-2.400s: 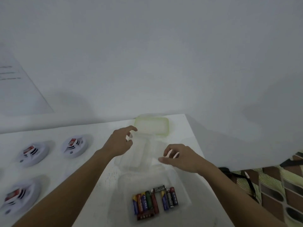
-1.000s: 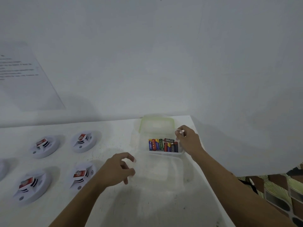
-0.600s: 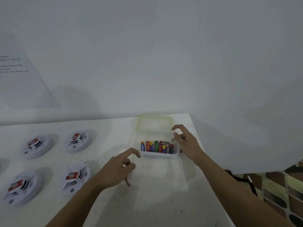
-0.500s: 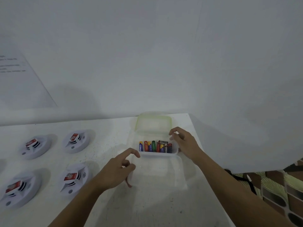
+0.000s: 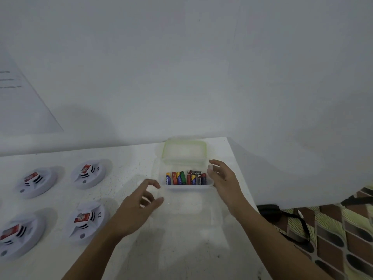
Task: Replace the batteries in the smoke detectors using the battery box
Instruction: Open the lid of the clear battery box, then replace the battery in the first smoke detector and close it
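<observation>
The box (image 5: 188,187) is set near the far right corner of the white table (image 5: 125,158), its long axis laid 9 to 3 o'clock. The batteries (image 5: 182,178) inside are pointed toward 12, with one laid crosswise. The left hand (image 5: 137,209) is held loosely spread and empty at the box's 8 o'clock. The right hand (image 5: 224,180) is released just beside its 3 o'clock end. Detectors (image 5: 88,174) are ranged at 9, below a white wall (image 5: 181,67).

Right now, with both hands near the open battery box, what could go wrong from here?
1. The battery box sits near the right edge of the table; a nudge from the right hand could push it off.
2. The batteries are mixed brands lying loose, so a mismatched pair may get picked.
3. The clear container in front of the box is hard to see; the left hand could snag it reaching over.
</observation>
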Motion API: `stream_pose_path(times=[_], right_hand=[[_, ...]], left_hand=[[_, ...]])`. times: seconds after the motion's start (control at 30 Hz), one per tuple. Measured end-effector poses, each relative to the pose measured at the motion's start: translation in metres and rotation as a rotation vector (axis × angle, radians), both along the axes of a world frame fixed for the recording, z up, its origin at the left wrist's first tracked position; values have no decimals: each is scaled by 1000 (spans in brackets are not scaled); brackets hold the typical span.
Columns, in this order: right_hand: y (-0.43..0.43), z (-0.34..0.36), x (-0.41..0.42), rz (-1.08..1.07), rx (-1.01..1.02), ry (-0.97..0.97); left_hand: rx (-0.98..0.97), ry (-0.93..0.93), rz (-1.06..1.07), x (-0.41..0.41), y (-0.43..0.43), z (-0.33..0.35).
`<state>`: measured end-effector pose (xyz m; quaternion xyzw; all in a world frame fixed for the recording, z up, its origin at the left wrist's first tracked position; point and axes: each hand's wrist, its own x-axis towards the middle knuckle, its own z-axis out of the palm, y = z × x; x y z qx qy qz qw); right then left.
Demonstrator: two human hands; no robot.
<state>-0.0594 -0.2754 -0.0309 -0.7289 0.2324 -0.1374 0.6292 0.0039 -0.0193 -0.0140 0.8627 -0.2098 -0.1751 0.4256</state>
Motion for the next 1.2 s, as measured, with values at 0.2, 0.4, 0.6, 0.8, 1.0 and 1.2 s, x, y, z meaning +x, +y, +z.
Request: stream_pose_path(times=[0.2,0.4,0.6,0.8,1.0,1.2], right_hand=[[26,-2,-27,43,131,-3],[28,3,-24,23,112,14],[30,4,-23,1,98,20],[29,12,-22,-39,-187,30],[58,36,-14,28,-307,-151],[129,58,13,178,-204,-221]], left_hand=[[-258,206,177,-15,-21,-13],[-217,181,155,-33,-32,-19],[-230,187,153,-30,-31,-19],[-254,175,153,-20,-22,-11],[-342,54,257,-1,30,22],[-170,-190,268,10,111,47]])
